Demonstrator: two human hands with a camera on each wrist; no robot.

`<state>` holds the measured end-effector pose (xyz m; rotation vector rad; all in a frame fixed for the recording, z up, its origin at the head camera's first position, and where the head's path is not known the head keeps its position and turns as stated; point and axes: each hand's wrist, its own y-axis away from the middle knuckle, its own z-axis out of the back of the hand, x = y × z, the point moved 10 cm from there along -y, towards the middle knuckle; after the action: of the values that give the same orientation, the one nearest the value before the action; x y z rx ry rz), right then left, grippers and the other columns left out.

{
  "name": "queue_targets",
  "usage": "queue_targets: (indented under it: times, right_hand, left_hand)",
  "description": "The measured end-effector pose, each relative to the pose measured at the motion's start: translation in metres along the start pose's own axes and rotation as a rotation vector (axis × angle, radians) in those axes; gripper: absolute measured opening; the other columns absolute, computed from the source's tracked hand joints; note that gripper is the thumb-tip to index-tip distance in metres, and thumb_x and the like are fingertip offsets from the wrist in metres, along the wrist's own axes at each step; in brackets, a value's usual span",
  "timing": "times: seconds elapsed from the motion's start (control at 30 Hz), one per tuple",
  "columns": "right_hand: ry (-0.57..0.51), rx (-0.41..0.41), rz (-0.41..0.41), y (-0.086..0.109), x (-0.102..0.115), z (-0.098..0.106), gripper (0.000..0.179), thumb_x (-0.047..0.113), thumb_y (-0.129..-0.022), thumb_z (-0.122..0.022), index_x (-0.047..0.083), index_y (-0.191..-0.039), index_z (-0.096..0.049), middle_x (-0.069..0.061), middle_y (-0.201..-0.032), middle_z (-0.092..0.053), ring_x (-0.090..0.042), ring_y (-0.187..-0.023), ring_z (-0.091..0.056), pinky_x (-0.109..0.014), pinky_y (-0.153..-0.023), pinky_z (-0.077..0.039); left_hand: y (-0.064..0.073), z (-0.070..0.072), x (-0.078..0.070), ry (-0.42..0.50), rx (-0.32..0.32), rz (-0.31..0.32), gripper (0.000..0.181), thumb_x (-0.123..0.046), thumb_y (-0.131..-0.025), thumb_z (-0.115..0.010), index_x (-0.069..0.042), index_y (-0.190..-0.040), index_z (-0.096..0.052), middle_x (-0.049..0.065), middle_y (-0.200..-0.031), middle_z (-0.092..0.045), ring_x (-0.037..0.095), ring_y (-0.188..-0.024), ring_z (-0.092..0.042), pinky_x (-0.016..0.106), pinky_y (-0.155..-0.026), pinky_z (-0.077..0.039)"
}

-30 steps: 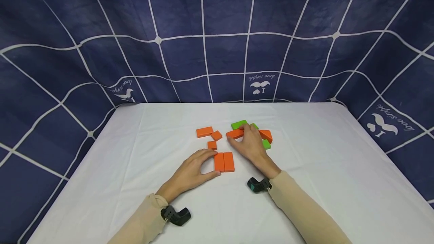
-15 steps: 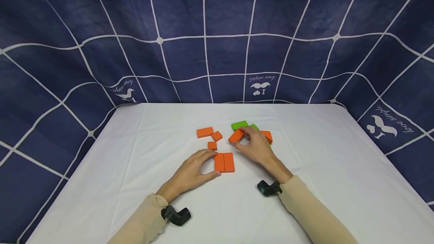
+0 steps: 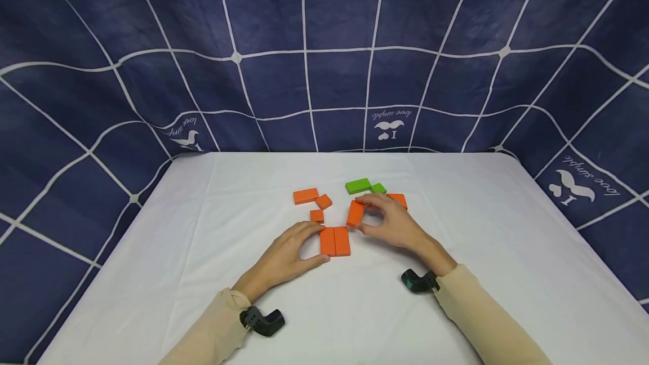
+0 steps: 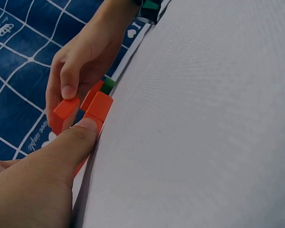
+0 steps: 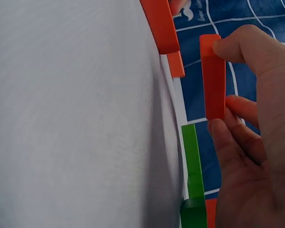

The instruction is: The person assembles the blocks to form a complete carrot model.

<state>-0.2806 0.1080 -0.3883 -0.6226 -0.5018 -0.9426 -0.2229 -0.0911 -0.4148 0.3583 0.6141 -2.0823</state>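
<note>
Two orange rectangular blocks lie side by side on the white table. My left hand (image 3: 285, 256) holds the left block (image 3: 327, 241) of this pair between a finger at its far end and the thumb at its near end; the right block (image 3: 342, 241) lies flush against it. Just behind the pair, my right hand (image 3: 395, 224) pinches another orange rectangular block (image 3: 356, 214) by its two ends, thumb at one and fingertips at the other. In the right wrist view this held block (image 5: 213, 78) stands apart from the white cloth.
Left of the right hand lie an orange rectangular block (image 3: 306, 196) and two small orange blocks, one turned at an angle (image 3: 323, 201), one nearer (image 3: 316, 216). Behind that hand are a long green block (image 3: 358, 186), a small green block (image 3: 378, 188) and a partly hidden orange block (image 3: 398, 200).
My right hand has lifted an orange block from the group at the back and brought it nearer the pair, turning it lengthwise. The left hand has stayed in place.
</note>
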Motion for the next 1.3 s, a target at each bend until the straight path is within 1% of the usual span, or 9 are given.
queue_targets:
  times: [0.1,0.23,0.5,0.7,1.0,1.3]
  right_hand:
    - [0.007,0.025,0.035,0.004,0.002,0.000,0.056,0.024,-0.083,-0.083,0.019,-0.136,-0.066,0.001,-0.131,-0.065,-0.019,-0.111,-0.065,-0.045,-0.100,-0.056]
    - [-0.003,0.067,0.083,0.009,0.004,-0.003,0.055,0.022,-0.083,-0.084,0.020,-0.136,-0.067,0.001,-0.132,-0.065,-0.017,-0.111,-0.066,-0.043,-0.100,-0.056]
    - [-0.050,0.191,0.087,0.018,0.003,-0.014,0.056,0.020,-0.083,-0.084,0.019,-0.135,-0.065,0.006,-0.133,-0.063,-0.012,-0.114,-0.065,-0.036,-0.103,-0.055]
    - [-0.035,0.250,0.101,0.023,0.003,-0.024,0.055,0.021,-0.083,-0.082,0.021,-0.135,-0.064,0.008,-0.132,-0.061,-0.009,-0.113,-0.063,-0.034,-0.103,-0.054]
    - [-0.038,0.276,0.085,0.027,0.004,-0.028,0.053,0.022,-0.084,-0.082,0.022,-0.134,-0.064,0.008,-0.133,-0.060,-0.009,-0.116,-0.061,-0.035,-0.106,-0.052]
    - [-0.015,0.266,0.097,0.026,0.003,-0.028,0.053,0.024,-0.086,-0.081,0.023,-0.136,-0.064,0.008,-0.135,-0.059,-0.011,-0.120,-0.060,-0.038,-0.107,-0.052]
  left_hand:
    - [-0.001,0.000,0.000,0.001,0.004,0.008,0.066,-0.051,-0.088,-0.078,-0.016,-0.142,-0.061,0.001,-0.144,-0.061,0.021,-0.134,-0.056,0.045,-0.113,-0.048]
    - [-0.001,0.000,0.000,0.009,0.014,0.019,0.066,-0.052,-0.089,-0.077,-0.017,-0.143,-0.061,0.001,-0.145,-0.060,0.021,-0.135,-0.055,0.045,-0.113,-0.047]
    - [-0.001,-0.001,0.000,0.004,0.015,0.010,0.060,-0.043,-0.091,-0.075,-0.016,-0.142,-0.061,-0.001,-0.143,-0.061,0.018,-0.134,-0.056,0.042,-0.114,-0.047]
    - [0.000,-0.002,0.001,0.001,0.023,0.014,0.059,-0.042,-0.092,-0.074,-0.016,-0.142,-0.061,-0.001,-0.144,-0.060,0.018,-0.135,-0.055,0.041,-0.114,-0.046]
    - [-0.001,-0.002,0.001,0.000,0.029,0.014,0.058,-0.043,-0.093,-0.074,-0.017,-0.143,-0.060,-0.002,-0.145,-0.059,0.018,-0.136,-0.055,0.041,-0.115,-0.046]
    - [0.000,0.000,-0.001,0.017,0.012,0.007,0.060,-0.042,-0.093,-0.075,-0.015,-0.144,-0.060,0.002,-0.146,-0.059,0.021,-0.136,-0.055,0.045,-0.115,-0.046]
